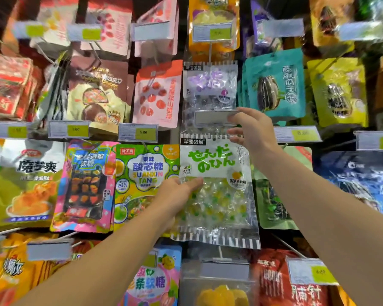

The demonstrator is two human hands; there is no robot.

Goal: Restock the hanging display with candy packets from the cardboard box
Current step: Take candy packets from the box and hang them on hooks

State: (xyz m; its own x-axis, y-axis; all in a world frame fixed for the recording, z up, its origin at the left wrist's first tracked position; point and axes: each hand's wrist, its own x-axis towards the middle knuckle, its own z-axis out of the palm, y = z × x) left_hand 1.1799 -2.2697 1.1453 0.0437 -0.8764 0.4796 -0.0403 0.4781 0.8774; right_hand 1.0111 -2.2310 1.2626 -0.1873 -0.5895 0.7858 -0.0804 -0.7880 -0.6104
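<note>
The left hand (pixel 177 193) has its grip clamped on the clear candy packet (pixel 217 193) with green lettering, thumb across the front at the packet's nine o'clock edge, fingers hidden behind. The right hand (pixel 252 129), at the packet's one o'clock, pinches the grey price tag holder (pixel 212 117), thumb under and fingers on top. The packet sits upright against the hanging display, its striped top just below that holder. At twelve o'clock hangs a purple-lettered clear packet (pixel 210 85); at nine o'clock, a green sour-candy bag (pixel 146 173).
</note>
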